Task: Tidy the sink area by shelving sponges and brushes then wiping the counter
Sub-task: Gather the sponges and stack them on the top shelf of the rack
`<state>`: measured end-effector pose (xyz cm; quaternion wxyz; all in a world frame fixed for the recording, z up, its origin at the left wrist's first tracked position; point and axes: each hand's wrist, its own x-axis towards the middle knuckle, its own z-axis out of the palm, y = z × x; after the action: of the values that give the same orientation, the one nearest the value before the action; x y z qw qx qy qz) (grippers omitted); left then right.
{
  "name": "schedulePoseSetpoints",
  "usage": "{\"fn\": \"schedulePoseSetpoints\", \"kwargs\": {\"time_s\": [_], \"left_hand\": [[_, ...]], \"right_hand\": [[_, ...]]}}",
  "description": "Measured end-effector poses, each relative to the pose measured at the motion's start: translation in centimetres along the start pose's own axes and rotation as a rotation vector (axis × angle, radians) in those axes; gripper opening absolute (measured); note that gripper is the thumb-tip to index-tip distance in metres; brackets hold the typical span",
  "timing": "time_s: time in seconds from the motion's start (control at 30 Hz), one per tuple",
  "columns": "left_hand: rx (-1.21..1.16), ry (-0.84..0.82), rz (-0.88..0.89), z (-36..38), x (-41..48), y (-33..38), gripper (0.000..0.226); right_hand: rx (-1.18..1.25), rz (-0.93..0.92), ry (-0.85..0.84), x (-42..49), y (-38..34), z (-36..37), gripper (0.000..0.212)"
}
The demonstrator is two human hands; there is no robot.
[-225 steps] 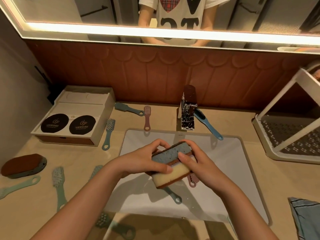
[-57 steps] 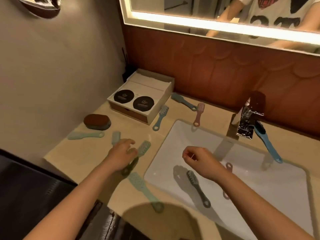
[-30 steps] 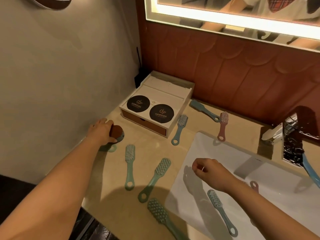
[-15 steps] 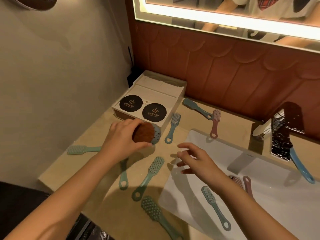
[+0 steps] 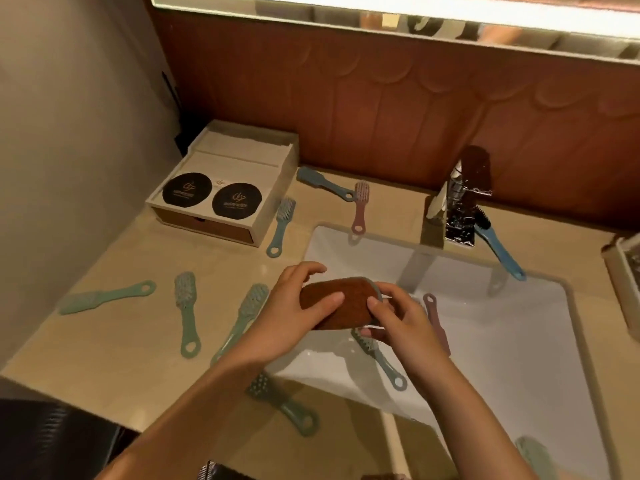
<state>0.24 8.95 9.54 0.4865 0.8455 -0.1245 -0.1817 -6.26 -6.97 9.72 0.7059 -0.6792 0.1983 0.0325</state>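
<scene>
Beige wall (image 5: 69, 116), reddish scalloped backsplash (image 5: 381, 109), seemingly lit mirror (image 5: 450, 27) above.

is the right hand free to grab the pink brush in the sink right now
Likely not yet: the right hand grips the brown sponge along with the left hand. The pink brush lies in plain view just beside it, so the reach itself looks easy.

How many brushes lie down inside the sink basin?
2: a pink brush just right of the right hand, and a grey-blue brush with its head under that hand. The sponge and that hand may hide another.
</scene>
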Motion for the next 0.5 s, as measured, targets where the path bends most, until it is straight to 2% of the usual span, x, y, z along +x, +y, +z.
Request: {"fn": "schedulePoseSetpoints", "kwargs": {"time_s": [0.1,0.2,0.27,0.33,0.43,0.5], "left_hand": [[-0.496,0.011,-0.317,2.1,0.2,0.1,0.036],[-0.96,-0.169,-0.534,4.0,0.3,-0.1,0.056],[-1.027,-0.263,-0.572,5.0,0.2,0.2,0.058],[-1.003,-0.302,-0.541,6.0,0.2,0.6,0.054],[-0.905,-0.276,-0.471,6.8,-0.1,0.9,0.04],[-0.806,-0.232,-0.432,7.1,-0.2,0.8,0.04]], "right_hand": [[0.011,0.011,0.002,-1.1,0.7,-2.1,0.025],[0.06,0.02,-0.019,-1.7,1.9,-3.7,0.033],[0.089,0.022,-0.022,-1.9,2.3,-4.4,0.034],[0.25,0.06,-0.032,-2.0,2.6,-4.8,0.033],[0.585,0.128,-0.024,-1.9,1.9,-4.2,0.016],[0.545,0.161,0.001,-2.0,1.2,-3.7,0.008]]}}
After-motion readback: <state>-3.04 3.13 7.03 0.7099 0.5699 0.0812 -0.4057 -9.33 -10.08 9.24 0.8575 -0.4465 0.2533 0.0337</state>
